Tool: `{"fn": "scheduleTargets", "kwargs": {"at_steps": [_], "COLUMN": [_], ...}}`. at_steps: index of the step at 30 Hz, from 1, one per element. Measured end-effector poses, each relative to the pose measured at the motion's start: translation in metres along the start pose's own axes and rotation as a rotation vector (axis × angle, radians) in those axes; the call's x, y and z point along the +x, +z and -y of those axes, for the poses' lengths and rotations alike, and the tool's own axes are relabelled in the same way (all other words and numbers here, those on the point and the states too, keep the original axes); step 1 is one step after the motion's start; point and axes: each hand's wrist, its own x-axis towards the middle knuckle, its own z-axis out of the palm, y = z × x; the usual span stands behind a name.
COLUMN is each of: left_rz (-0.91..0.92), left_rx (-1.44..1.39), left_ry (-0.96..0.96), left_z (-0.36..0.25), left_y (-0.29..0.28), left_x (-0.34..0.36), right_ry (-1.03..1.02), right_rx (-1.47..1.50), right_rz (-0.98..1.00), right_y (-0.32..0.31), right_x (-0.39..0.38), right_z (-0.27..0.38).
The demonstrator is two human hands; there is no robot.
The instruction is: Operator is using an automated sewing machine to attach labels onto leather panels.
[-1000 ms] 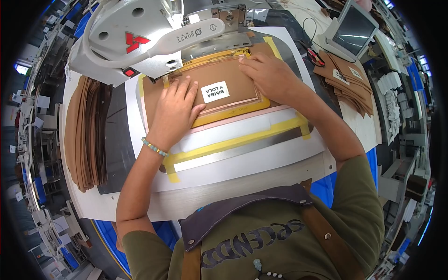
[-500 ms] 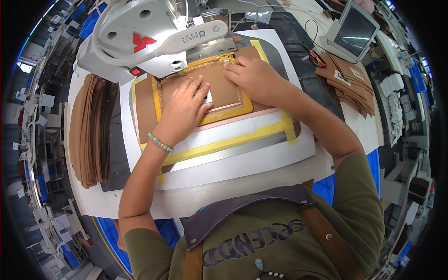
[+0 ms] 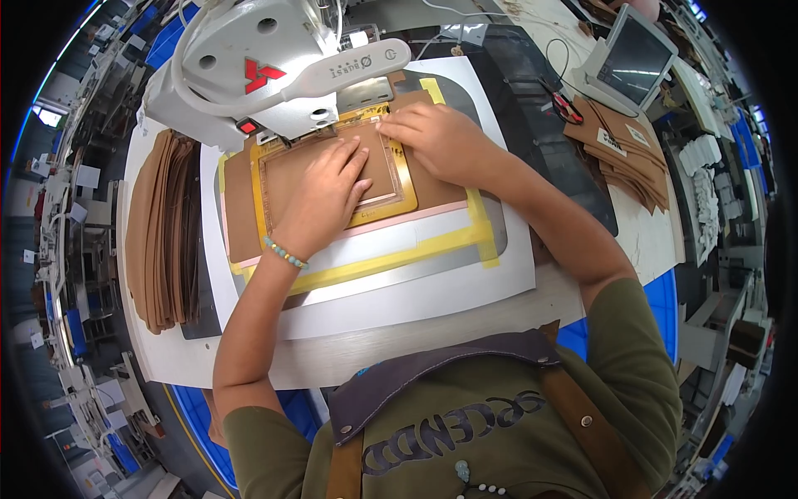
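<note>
A brown panel (image 3: pixel 291 191) lies inside a yellow rectangular frame (image 3: pixel 399 179) on a taped plate with pink and yellow strips, beneath the white machine head (image 3: pixel 224 91). My left hand (image 3: pixel 324 187) rests on the panel, fingers stretched out, covering part of it. My right hand (image 3: pixel 436 145) grips the frame's upper right corner with bent fingers held together; the thumb is mostly hidden. A white sheet (image 3: pixel 399 301) lies under the plate.
Brown pieces are stacked at left (image 3: pixel 162 233) and piled at right (image 3: pixel 623 166). Red-handled scissors (image 3: pixel 561 104) lie near a screen unit (image 3: pixel 628 62). A pale table edge (image 3: pixel 416 320) runs before me, with blue bins (image 3: pixel 652 303) below it.
The frame, panel, plate and white sheet have shifted leftward, my right hand moving with them. My left hand now covers the white label seen earlier on the panel.
</note>
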Motion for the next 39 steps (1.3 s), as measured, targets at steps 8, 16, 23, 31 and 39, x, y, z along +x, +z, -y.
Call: {"fn": "scheduleTargets", "kwargs": {"at_steps": [8,16,23,31,39], "left_rz": [-0.025,-0.022,-0.007,0.045,0.154], "left_rx": [0.06,0.142,0.073,-0.232,-0.151], "left_ry": [0.02,-0.009,-0.079,-0.187,-0.073], "left_z": [0.009,0.012,0.021,0.029,0.016], "left_y": [-0.005,-0.008,-0.026,-0.068,-0.047], "left_x": [-0.005,-0.009,-0.031,-0.089,-0.078], "right_ry": [0.109,0.082,0.129,-0.031,-0.217], "right_rx": [0.043,0.072,0.104,0.314,0.126], "right_rz": [-0.116,-0.087,-0.014,0.23,0.209], "right_y": [-0.009,-0.004,-0.013,-0.023,0.007], "right_x": [-0.005,-0.008,-0.005,0.016,0.025], "right_z": [-0.03,-0.029,-0.03,0.026,0.066]}}
